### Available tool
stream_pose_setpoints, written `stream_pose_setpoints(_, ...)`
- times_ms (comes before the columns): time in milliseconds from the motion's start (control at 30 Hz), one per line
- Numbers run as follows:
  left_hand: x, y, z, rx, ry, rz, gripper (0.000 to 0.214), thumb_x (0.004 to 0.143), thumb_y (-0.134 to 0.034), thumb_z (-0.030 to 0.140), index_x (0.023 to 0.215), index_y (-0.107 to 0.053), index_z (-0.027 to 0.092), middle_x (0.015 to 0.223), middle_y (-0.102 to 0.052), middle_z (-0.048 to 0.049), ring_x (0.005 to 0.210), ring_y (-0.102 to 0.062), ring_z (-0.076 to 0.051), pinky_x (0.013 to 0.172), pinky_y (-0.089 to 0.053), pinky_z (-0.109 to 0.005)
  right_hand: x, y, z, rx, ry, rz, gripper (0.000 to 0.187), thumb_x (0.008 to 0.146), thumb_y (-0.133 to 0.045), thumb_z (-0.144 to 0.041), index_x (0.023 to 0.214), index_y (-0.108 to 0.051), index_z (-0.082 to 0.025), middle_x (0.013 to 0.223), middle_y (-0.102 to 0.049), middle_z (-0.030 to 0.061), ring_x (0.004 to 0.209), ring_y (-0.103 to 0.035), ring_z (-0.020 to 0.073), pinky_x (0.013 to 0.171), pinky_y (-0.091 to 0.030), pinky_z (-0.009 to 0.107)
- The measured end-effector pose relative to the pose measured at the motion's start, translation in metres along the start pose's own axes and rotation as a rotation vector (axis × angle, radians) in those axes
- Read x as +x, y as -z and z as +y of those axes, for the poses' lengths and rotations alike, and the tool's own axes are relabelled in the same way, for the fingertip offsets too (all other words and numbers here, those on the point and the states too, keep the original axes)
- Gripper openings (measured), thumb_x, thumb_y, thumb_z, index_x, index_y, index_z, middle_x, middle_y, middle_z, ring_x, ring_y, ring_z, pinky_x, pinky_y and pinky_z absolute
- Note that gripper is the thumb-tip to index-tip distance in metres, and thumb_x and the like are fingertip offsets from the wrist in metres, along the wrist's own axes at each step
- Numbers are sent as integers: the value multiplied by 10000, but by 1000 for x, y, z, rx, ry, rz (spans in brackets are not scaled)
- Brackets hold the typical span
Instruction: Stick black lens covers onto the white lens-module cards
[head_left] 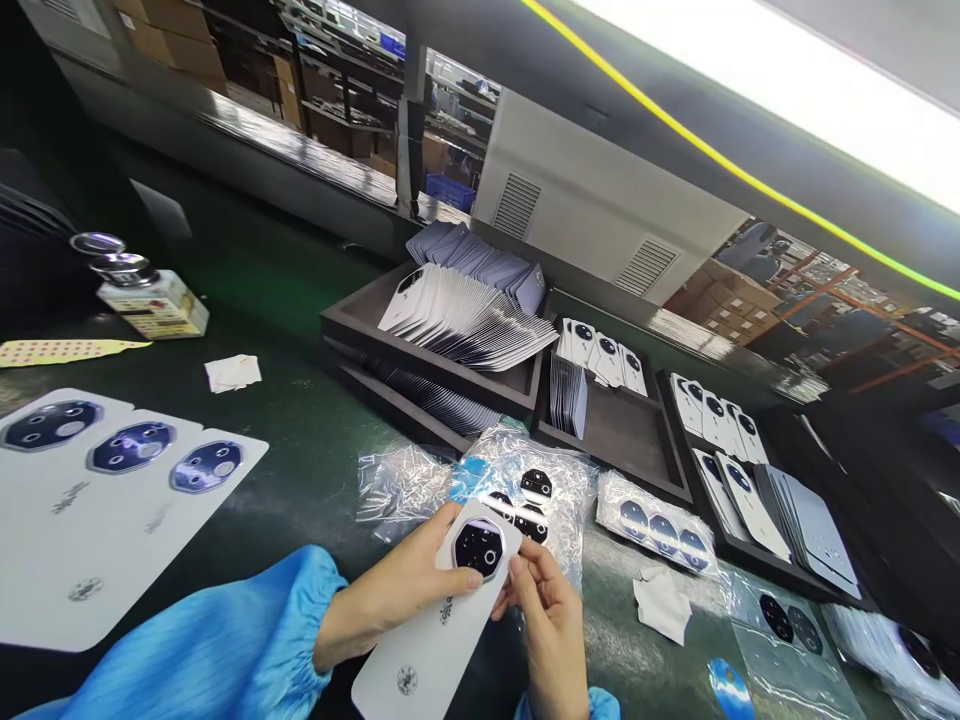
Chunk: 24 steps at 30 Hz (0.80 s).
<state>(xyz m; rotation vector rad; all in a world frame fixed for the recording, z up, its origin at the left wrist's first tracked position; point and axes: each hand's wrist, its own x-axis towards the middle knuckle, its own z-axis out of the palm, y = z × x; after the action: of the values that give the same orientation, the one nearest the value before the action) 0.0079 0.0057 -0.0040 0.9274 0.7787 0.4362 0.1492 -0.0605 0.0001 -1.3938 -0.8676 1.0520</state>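
Note:
My left hand [397,590] holds a white phone back panel [431,645], its thumb lying across the face just below a dark camera plate [472,540]. The panel is tilted, with small print and a round emblem lower down. At its upper right edge, my right hand [551,610] has thumb and fingertips closed on the rim; whether a small piece is also between them I cannot tell. Just beyond the hands lies a clear plastic bag [566,515] with several black camera plates [536,486] on it. Three white panels [135,530] with bluish camera plates lie at left.
Dark trays hold fanned phone panels [465,320] at the back, and more panels [814,520] at right. A wrapped strip of round plates [660,535] and a crumpled white wipe [661,605] lie right of my hands. A metal-topped bottle [154,300] stands at left.

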Motion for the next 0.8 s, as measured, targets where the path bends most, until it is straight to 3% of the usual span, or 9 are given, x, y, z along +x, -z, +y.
stream_pose_setpoints(233, 6, -1, -1, 178, -116, 108, 389, 622, -691, 287, 962, -530, 188, 855, -623, 2, 821, -566, -205, 687, -434, -284, -1, -1, 20, -21, 53, 58, 396, 776, -647, -572, 768, -609, -177, 501, -508, -54, 382, -450, 80, 397, -419, 199)
stream_pose_setpoints(367, 8, -3, 2, 245, -155, 126, 295, 625, -694, 309, 849, -553, 179, 786, -616, 10, 785, -561, -202, 676, -430, -286, -7, -7, 20, -45, 74, 128, 370, 792, -643, -552, 740, -598, -188, 537, -497, -58, 415, -445, 68, 435, -416, 183)
stream_pose_setpoints(600, 7, -3, 12, 178, -171, 146, 298, 710, -642, 455, 724, -572, 166, 648, -572, 30, 616, -539, -149, 564, -409, -249, -18, -21, 4, -114, 82, 147, 412, 779, -628, -597, 719, -580, -193, 538, -477, -52, 423, -417, 76, 446, -383, 205)
stream_pose_setpoints(800, 7, -3, 4, 33, -184, 159, 366, 756, -595, 527, 659, -513, 184, 586, -552, 47, 555, -522, -125, 527, -405, -231, -10, -22, 18, -33, 27, 163, 439, 753, -635, -623, 713, -548, -196, 564, -445, -65, 429, -396, 61, 399, -340, 177)
